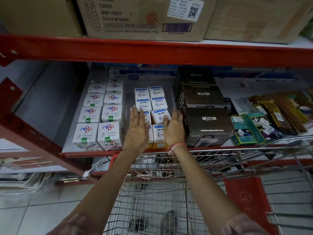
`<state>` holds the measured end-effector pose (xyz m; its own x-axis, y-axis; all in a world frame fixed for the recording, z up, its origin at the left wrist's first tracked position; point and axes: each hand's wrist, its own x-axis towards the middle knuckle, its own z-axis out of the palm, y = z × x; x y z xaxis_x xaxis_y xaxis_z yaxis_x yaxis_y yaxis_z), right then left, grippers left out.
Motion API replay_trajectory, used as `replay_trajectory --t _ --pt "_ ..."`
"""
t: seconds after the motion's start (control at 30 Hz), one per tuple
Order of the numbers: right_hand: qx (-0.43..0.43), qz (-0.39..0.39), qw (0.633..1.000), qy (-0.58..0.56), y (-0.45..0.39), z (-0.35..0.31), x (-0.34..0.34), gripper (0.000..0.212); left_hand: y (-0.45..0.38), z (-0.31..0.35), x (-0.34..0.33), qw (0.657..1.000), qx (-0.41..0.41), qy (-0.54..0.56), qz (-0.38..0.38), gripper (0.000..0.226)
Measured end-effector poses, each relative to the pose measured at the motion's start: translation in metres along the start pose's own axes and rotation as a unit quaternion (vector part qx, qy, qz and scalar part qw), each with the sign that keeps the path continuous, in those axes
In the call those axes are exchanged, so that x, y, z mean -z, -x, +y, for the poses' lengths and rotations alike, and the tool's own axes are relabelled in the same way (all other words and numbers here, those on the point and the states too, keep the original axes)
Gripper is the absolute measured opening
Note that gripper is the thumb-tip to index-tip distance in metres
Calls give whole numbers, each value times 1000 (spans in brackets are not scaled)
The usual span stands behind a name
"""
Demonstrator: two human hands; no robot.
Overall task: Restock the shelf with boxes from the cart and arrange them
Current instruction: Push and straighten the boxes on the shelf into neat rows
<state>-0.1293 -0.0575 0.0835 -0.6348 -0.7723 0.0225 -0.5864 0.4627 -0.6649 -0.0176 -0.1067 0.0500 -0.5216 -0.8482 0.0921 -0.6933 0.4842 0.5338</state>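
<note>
Two rows of small white Wipro Garnet boxes (153, 99) run front to back on the middle of the white shelf (67, 133). My left hand (137, 131) lies flat, fingers straight, against the left side of the front boxes. My right hand (174, 128), a red thread on its wrist, is flat against their right side. Neither hand grips a box. One box (160, 115) between my hands sits turned at an angle. The wire cart (157, 197) stands below my arms, its basket looking bare.
White Nippo boxes (101, 114) fill the shelf's left in two rows. Black Neuton boxes (205, 116) are stacked right of my hands, with packets (271, 119) beyond. A red beam (152, 51) carries cardboard cartons (144, 16) overhead. The cart's red flap (247, 200) is at right.
</note>
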Motion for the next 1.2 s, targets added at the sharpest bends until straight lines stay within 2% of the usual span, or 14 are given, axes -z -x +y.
replay_trajectory --t 0.1,0.27,0.37,0.43,0.47,0.5,0.57,0.63,0.67,0.73,0.87,0.97,1.07,1.2 --pt "-97 -79 991 -38 -6 -1 -1 39 -7 1 -8 999 41 14 -27 54" --pt "-87 -51 995 -14 1 3 -11 43 -5 -4 -9 999 30 16 -15 55" --pt "-23 61 992 112 2 -5 -15 42 -1 1 7 1000 6 18 0 52" --pt "68 147 980 115 8 -23 -17 39 5 4 26 998 -31 17 50 50" --pt "117 162 976 84 11 -35 -19 36 9 1 37 995 -48 16 80 49" --pt "159 148 975 43 15 -48 -19 34 13 -6 48 993 -58 13 107 47" --pt "170 47 983 -42 22 -72 -24 33 18 -31 71 989 -50 -17 138 47" --pt "78 -99 984 -128 25 -93 -33 33 19 -64 92 989 -17 -62 136 51" --pt "21 -162 970 -178 24 -101 -38 32 18 -81 100 988 0 -84 128 52" --pt "-43 -224 953 -201 17 -113 -55 38 12 -111 109 988 19 -113 104 51" --pt "-111 -236 947 -188 3 -124 -76 64 0 -140 101 993 25 -111 25 56" --pt "-104 -258 951 -133 -2 -125 -84 65 -4 -140 95 994 31 -101 5 61" --pt "-95 -265 955 -88 -4 -122 -85 66 -6 -132 94 995 33 -90 9 55" --pt "-75 -270 956 -86 -9 -116 -79 58 -6 -122 93 997 22 -70 27 51"
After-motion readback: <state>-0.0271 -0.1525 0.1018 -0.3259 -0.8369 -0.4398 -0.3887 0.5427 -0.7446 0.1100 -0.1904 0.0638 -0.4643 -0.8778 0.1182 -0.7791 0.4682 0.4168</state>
